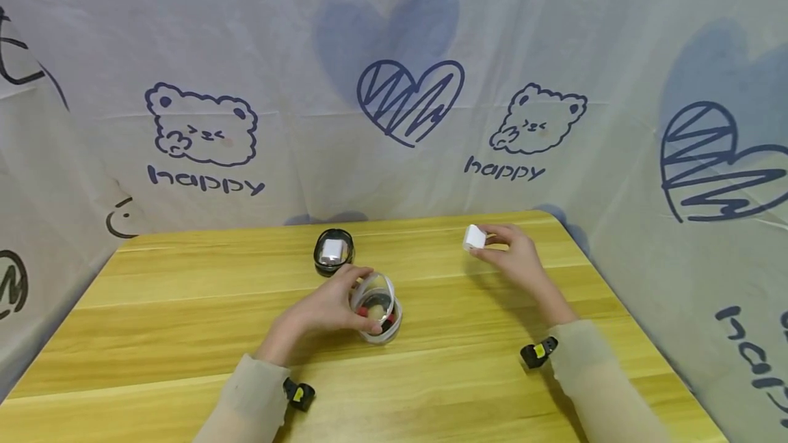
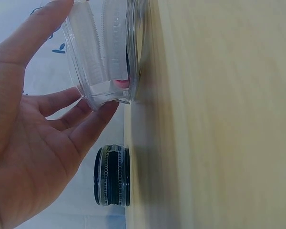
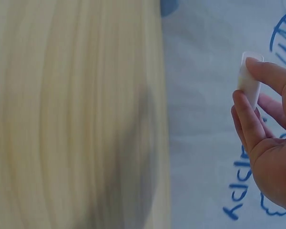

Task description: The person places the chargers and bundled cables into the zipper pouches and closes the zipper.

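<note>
Arms (image 1: 600, 381) reach forward; left hand (image 1: 332, 303) grips clear container (image 1: 384, 339); right hand (image 1: 517, 256) pinches raised white block (image 1: 474, 237).

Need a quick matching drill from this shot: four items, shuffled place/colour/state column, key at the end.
Items
1. black-rimmed case
2. white block
3. white-rimmed case
4. tabletop

Descriptions
A. gripped by the left hand
B. yellow, with wood grain
C. near the far edge, held by neither hand
D. pinched in the right hand

Pairs: 1-C, 2-D, 3-A, 4-B
</note>
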The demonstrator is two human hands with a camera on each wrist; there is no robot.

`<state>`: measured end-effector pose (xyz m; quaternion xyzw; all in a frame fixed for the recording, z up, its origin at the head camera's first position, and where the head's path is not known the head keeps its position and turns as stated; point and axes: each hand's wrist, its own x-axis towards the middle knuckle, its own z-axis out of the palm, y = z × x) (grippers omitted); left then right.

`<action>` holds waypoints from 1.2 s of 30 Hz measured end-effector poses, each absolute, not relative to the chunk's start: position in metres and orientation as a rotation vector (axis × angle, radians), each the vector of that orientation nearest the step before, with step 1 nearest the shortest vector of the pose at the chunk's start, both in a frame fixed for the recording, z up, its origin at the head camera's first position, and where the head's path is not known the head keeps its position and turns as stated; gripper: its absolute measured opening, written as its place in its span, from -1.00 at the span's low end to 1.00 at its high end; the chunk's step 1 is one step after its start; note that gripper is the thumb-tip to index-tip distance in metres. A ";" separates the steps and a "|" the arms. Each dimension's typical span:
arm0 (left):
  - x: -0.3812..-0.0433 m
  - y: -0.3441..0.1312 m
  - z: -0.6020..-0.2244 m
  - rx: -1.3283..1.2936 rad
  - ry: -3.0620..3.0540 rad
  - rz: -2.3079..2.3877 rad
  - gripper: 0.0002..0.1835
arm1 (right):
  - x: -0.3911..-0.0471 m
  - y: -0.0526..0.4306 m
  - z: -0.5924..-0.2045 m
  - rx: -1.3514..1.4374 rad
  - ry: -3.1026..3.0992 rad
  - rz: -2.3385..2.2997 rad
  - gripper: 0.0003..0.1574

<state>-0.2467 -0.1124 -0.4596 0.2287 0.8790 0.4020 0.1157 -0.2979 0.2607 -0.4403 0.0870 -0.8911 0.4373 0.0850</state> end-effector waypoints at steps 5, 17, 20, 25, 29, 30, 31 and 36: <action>-0.247 -0.113 -0.461 0.682 2.578 1.178 0.15 | -0.294 0.240 -0.437 0.314 -2.631 1.362 -0.34; -0.247 -0.113 -0.460 0.681 2.577 1.180 0.14 | -0.282 0.200 -0.443 0.476 -2.662 1.452 -0.37; -0.247 -0.113 -0.460 0.680 2.577 1.175 0.15 | -0.280 0.192 -0.445 0.520 -2.683 1.472 -0.38; -0.247 -0.113 -0.460 0.674 2.576 1.173 0.15 | -0.275 0.179 -0.447 0.612 -2.704 1.511 -0.41; -0.246 -0.113 -0.459 0.666 2.577 1.181 0.14 | -0.272 0.170 -0.451 0.692 -2.743 1.514 -0.42; -0.246 -0.112 -0.459 0.664 2.577 1.182 0.14 | -0.272 0.167 -0.452 0.713 -2.755 1.512 -0.42; -0.246 -0.112 -0.459 0.661 2.578 1.183 0.14 | -0.272 0.165 -0.453 0.740 -2.766 1.507 -0.42; -0.245 -0.111 -0.458 0.654 2.573 1.192 0.15 | -0.269 0.155 -0.457 0.842 -2.820 1.502 -0.42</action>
